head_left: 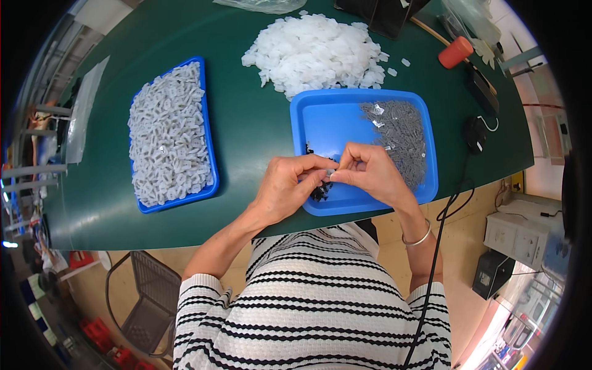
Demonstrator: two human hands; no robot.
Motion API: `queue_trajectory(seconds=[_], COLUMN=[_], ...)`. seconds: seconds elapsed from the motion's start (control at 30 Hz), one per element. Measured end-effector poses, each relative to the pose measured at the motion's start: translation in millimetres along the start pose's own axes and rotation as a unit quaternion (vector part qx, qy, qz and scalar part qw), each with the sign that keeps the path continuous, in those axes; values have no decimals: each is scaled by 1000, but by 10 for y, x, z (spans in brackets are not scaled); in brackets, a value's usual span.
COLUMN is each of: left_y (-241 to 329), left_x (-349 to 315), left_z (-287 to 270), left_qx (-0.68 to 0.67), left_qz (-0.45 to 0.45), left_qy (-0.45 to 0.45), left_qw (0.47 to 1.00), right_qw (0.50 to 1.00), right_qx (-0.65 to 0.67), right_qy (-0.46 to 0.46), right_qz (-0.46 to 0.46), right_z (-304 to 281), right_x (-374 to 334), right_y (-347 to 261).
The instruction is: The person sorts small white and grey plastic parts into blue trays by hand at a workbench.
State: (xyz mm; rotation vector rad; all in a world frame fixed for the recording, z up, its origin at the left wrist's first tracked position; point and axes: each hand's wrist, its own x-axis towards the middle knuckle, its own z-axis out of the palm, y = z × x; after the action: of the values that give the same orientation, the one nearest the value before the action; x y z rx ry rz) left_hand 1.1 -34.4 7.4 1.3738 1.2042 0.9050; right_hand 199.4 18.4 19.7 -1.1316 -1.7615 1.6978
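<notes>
Gently steady the small, pale translucent piece [329, 174], clamped in the fingertip grip of left hand [283, 185] and right hand [373, 174].

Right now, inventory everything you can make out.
Table: one, green, centre.
Left tray: one, blue, table's left.
Pale pieces: many, greyish, left tray.
Right tray: one, blue, centre.
Dark pieces: many, grey, right tray's right.
Bits: many, black, right tray's left.
Heap: one, white, beyond right tray.
Cylinder: one, red, upper right.
Chair: one, brownish, lower left.
Drawer unit: one, white, right.
Small part: uncounted, pale, over right tray.
Striped top: one, white and black, below.
Left hand: one, bare, at small part.
Right hand: one, bare, at small part.
</notes>
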Motion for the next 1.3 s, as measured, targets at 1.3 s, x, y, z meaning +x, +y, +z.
queue_trajectory(seconds=[1.3], left_y=[-338], left_x=[1049], left_z=[-1040], left_qx=[490], left_qz=[114], left_qy=[202], left_qw=[841], right_qw=[941], right_qx=[-256], right_qy=[183], right_qz=[-123], right_z=[-200], right_x=[-36], right_y=[236])
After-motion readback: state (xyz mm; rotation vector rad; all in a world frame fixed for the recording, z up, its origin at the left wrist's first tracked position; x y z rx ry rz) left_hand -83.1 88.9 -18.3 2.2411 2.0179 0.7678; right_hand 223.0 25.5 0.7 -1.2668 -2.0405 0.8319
